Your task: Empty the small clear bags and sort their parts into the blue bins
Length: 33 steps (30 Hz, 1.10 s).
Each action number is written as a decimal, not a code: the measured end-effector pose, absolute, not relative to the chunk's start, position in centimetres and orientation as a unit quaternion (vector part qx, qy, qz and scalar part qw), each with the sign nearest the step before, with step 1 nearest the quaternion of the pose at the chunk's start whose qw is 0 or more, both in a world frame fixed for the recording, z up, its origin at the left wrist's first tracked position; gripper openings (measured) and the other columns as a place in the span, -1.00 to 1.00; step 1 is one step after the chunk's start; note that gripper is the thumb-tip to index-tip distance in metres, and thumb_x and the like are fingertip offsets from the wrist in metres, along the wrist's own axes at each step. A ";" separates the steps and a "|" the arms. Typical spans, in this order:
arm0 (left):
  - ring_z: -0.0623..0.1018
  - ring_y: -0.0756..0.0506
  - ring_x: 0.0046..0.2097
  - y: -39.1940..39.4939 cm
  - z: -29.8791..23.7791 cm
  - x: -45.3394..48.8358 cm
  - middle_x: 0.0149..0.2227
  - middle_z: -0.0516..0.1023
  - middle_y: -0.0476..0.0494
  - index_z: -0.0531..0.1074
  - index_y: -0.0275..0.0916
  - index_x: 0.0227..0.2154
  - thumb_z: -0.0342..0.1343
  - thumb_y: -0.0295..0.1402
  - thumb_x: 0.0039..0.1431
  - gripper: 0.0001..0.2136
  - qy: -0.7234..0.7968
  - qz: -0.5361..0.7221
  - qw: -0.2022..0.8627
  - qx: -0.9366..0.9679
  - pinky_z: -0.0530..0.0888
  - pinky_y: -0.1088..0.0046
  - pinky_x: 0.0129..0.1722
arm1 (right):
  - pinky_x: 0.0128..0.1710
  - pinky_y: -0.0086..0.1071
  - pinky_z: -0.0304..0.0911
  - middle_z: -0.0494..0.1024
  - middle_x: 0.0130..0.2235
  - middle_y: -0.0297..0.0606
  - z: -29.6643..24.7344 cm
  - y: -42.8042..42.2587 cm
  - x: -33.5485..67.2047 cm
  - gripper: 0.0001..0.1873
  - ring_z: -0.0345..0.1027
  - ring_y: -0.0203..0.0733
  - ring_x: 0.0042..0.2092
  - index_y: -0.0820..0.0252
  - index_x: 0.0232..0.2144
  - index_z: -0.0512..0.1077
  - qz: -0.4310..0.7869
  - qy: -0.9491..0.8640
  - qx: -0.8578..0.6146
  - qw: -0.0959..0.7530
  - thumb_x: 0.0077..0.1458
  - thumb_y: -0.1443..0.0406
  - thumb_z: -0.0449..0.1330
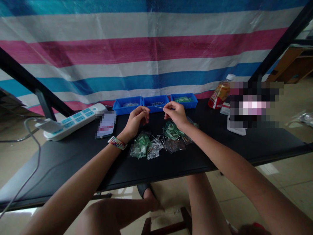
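Observation:
My right hand [176,114] pinches a thin, light-coloured pin [159,107] that points left, toward my other hand. Close by on the left, thumb and forefinger of my left hand [137,120] are pressed together; whatever they hold is too small to make out. Below the hands lie small clear bags with green pieces [142,143], a second pile of green pieces [171,130] and loose thin metal pins [158,141]. Just behind the hands stand a left blue bin [117,109], a middle blue bin [158,110] and a right blue bin [187,105], each with small parts inside.
On the left of the black table [73,163] are a white power strip [78,120] with a cable and a phone [107,124]. A drink bottle [220,94] and a white case [236,129] stand at the right. A striped sheet [151,49] hangs behind.

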<state>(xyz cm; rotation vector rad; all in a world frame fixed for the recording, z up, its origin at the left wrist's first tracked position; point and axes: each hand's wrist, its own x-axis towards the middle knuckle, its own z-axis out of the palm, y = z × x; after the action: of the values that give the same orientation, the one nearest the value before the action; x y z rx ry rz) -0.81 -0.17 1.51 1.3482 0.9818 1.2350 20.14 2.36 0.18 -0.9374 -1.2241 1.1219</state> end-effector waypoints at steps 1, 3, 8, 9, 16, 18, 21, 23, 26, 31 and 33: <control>0.43 0.00 -0.52 -0.1 1.5 -0.8 -0.48 0.45 0.04 0.47 -0.20 -0.23 0.31 -0.22 0.07 -0.74 0.408 0.515 0.509 0.556 0.28 0.51 -0.55 | -0.45 -0.42 0.52 0.59 -0.33 -0.31 0.2 2.5 20.1 -0.82 0.46 -0.33 -0.47 0.17 -0.32 0.50 0.475 -0.513 -0.400 0.592 0.03 0.26 0.39; 0.43 0.00 -0.52 -0.1 1.5 -0.9 -0.48 0.45 0.03 0.48 -0.20 -0.23 0.30 -0.22 0.08 -0.75 0.406 0.518 0.512 0.551 0.27 0.51 -0.56 | -0.38 -0.37 0.57 0.69 -0.08 -0.17 0.4 2.7 20.1 -0.74 0.53 -0.32 -0.42 0.17 -0.17 0.54 0.497 -0.504 -0.382 0.594 0.05 0.27 0.37; 0.42 0.00 -0.52 0.1 1.3 -0.9 -0.50 0.44 0.02 0.48 -0.20 -0.25 0.30 -0.23 0.08 -0.77 0.404 0.522 0.513 0.550 0.26 0.50 -0.56 | -0.49 -0.41 0.43 0.72 0.00 -0.14 0.5 2.3 20.2 -0.72 0.51 -0.33 -0.48 0.17 -0.10 0.59 0.498 -0.568 -0.382 0.532 0.13 0.30 0.22; 0.42 0.00 -0.52 0.1 1.3 -0.9 -0.50 0.44 0.02 0.48 -0.20 -0.25 0.30 -0.23 0.08 -0.77 0.405 0.522 0.511 0.550 0.26 0.50 -0.56 | -0.51 -0.43 0.37 0.73 -0.11 -0.17 0.6 2.2 20.3 -0.76 0.48 -0.33 -0.50 0.19 -0.17 0.61 0.477 -0.595 -0.387 0.518 0.13 0.31 0.20; 0.41 0.00 -0.53 0.0 1.5 -0.9 -0.51 0.44 0.02 0.48 -0.21 -0.26 0.28 -0.26 0.05 -0.79 0.418 0.515 0.512 0.545 0.25 0.51 -0.56 | -0.20 -0.30 0.30 0.66 -0.36 -0.32 1.4 1.5 21.8 -0.63 0.44 -0.20 -0.30 0.13 -0.45 0.70 0.299 -0.852 -0.307 0.300 -0.12 0.63 0.22; 0.41 0.01 -0.53 -0.1 1.6 -0.9 -0.51 0.43 0.02 0.48 -0.22 -0.27 0.28 -0.27 0.05 -0.78 0.419 0.514 0.513 0.545 0.25 0.51 -0.55 | -0.16 -0.28 0.30 0.65 -0.34 -0.31 1.3 1.6 22.2 -0.61 0.45 -0.16 -0.25 0.10 -0.42 0.72 0.273 -0.872 -0.302 0.270 -0.13 0.64 0.27; 0.41 0.00 -0.53 -0.3 1.8 -0.8 -0.51 0.43 0.02 0.47 -0.22 -0.27 0.28 -0.27 0.04 -0.78 0.422 0.510 0.513 0.546 0.25 0.51 -0.56 | -0.13 -0.25 0.29 0.62 -0.33 -0.27 0.8 1.7 22.4 -0.67 0.44 -0.12 -0.22 0.11 -0.41 0.72 0.252 -0.885 -0.306 0.245 -0.09 0.61 0.34; 0.41 0.00 -0.53 -0.3 1.8 -0.8 -0.51 0.43 0.02 0.47 -0.22 -0.26 0.27 -0.27 0.04 -0.79 0.422 0.507 0.513 0.550 0.25 0.51 -0.55 | -0.12 -0.24 0.28 0.61 -0.33 -0.26 0.6 1.7 22.3 -0.71 0.43 -0.11 -0.20 0.12 -0.43 0.70 0.236 -0.888 -0.310 0.242 -0.06 0.60 0.36; 0.41 -0.01 -0.53 -0.2 1.7 -0.8 -0.51 0.43 0.03 0.47 -0.21 -0.26 0.27 -0.26 0.05 -0.78 0.419 0.501 0.514 0.556 0.25 0.50 -0.55 | -0.09 -0.25 0.26 0.59 -0.29 -0.25 0.4 1.4 22.1 -0.76 0.41 -0.12 -0.17 0.14 -0.44 0.65 0.213 -0.893 -0.311 0.246 -0.01 0.58 0.34; 0.41 0.00 -0.52 0.2 1.1 -1.0 -0.48 0.44 0.01 0.49 -0.23 -0.26 0.29 -0.23 0.05 -0.76 0.423 0.486 0.508 0.571 0.24 0.51 -0.57 | -0.18 -0.30 0.27 0.60 -0.30 -0.28 0.6 1.3 21.5 -0.81 0.40 -0.21 -0.27 0.19 -0.38 0.58 0.252 -0.856 -0.326 0.311 0.06 0.54 0.27; 0.37 0.03 -0.54 0.3 1.0 -1.0 -0.46 0.44 -0.01 0.51 -0.25 -0.30 0.28 -0.19 0.07 -0.76 0.435 0.467 0.507 0.579 0.17 0.53 -0.60 | -0.24 -0.33 0.28 0.60 -0.31 -0.30 0.7 1.2 21.1 -0.88 0.39 -0.25 -0.32 0.20 -0.36 0.55 0.296 -0.820 -0.329 0.364 0.09 0.48 0.28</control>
<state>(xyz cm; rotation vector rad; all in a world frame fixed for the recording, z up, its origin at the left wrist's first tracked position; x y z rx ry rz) -1.05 0.29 0.99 1.3957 1.0483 1.1265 21.13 1.23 0.67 -0.8466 -2.1097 0.7617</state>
